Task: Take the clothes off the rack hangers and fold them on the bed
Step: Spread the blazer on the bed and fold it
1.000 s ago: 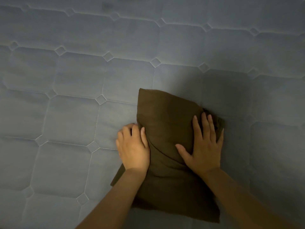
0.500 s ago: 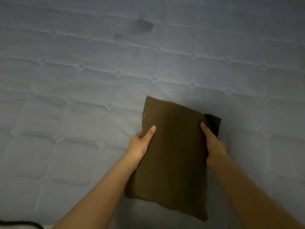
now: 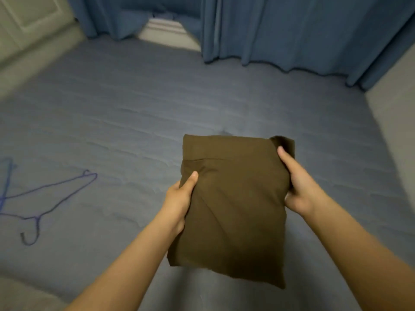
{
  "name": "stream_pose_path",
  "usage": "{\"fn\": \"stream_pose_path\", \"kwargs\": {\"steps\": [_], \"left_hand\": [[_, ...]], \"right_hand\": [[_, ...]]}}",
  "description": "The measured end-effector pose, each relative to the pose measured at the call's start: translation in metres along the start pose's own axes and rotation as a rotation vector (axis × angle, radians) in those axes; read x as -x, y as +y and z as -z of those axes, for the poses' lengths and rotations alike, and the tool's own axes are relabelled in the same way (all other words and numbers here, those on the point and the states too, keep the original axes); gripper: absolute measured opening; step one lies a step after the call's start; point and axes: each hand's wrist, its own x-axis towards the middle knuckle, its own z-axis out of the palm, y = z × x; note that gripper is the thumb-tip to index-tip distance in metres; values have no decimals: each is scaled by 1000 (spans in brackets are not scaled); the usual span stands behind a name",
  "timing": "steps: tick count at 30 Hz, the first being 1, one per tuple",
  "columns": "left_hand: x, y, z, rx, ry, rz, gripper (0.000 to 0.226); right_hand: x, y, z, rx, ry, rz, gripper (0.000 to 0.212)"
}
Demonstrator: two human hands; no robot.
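Observation:
A brown garment (image 3: 233, 205), folded into a thick rectangle, is held up above the blue quilted bed (image 3: 125, 122). My left hand (image 3: 179, 198) grips its left edge, thumb on top. My right hand (image 3: 294, 187) grips its upper right edge, thumb on top, where a loose corner of cloth sticks out. The fingers of both hands are hidden under the cloth.
Two blue wire hangers lie on the bed at the left: one (image 3: 51, 198) with its hook toward me, another (image 3: 5, 180) cut off by the frame edge. Blue curtains (image 3: 292, 30) hang behind the bed. A pale wall (image 3: 397, 108) borders the right side.
My hands went from pressing the folded garment flat on the bed to gripping its sides and lifting it. My head tilted up, bringing the curtains and hangers into view.

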Motion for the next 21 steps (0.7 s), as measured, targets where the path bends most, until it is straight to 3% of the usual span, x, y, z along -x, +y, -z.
{"fn": "stream_pose_path", "kwargs": {"steps": [10,13,15,18,21], "left_hand": [[173,199,79,166,129,-392,36],[245,241,124,127,218,-509,39],[297,254,152,95,303,-582,41],[377,250,181,47,454,-640,38],[448,222,211,59,620,-669,56]], "right_hand": [[146,-137,-173,250,-191,319,87],[205,-150,-232,260,-326,391,39],[248,-153,-266,279,-411,436,22],[305,-145,-303,350,-538,486,34],[361,-124,-326,446,-708,493,32]]}}
